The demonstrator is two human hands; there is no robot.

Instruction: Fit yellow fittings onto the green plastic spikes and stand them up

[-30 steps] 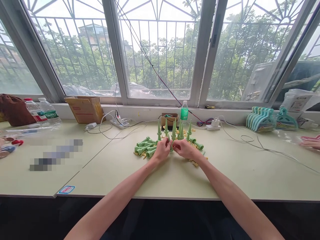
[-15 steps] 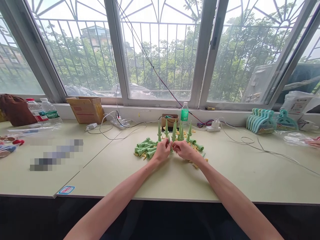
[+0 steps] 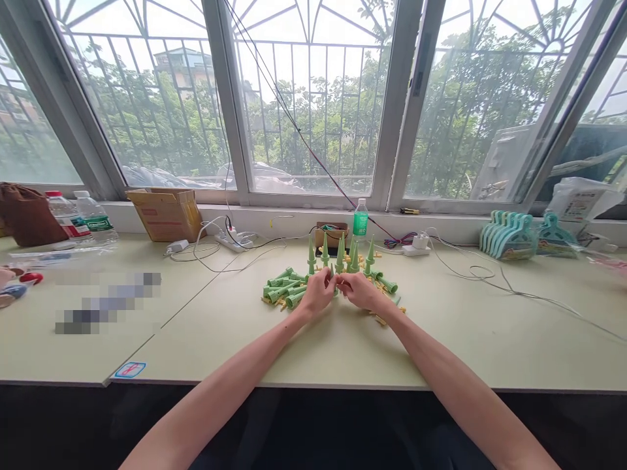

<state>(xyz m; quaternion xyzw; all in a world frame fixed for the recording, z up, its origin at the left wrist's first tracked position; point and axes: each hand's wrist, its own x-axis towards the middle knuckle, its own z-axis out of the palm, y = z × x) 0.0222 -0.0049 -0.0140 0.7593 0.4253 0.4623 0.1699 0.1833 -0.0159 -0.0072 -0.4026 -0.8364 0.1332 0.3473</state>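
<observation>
Left hand [image 3: 317,292] grips a green conical plastic spike [image 3: 332,269]; right hand [image 3: 358,290] curls alongside, its hold hidden. Behind stands a clear plastic bottle [image 3: 361,209], green label [image 3: 360,224] illegible.

1. Spikes [image 3: 340,256] are stood upright on the desk [image 3: 220,339], mostly behind the left hand [image 3: 318,292] and right hand [image 3: 360,290].
2. Tubes [image 3: 296,299] are piled left of the left hand; pegs [image 3: 381,320] are strewn near the right hand.
3. A bottle [image 3: 360,219] is placed behind.
4. A box [image 3: 161,217] is set back left, hangers [image 3: 507,239] back right.
</observation>
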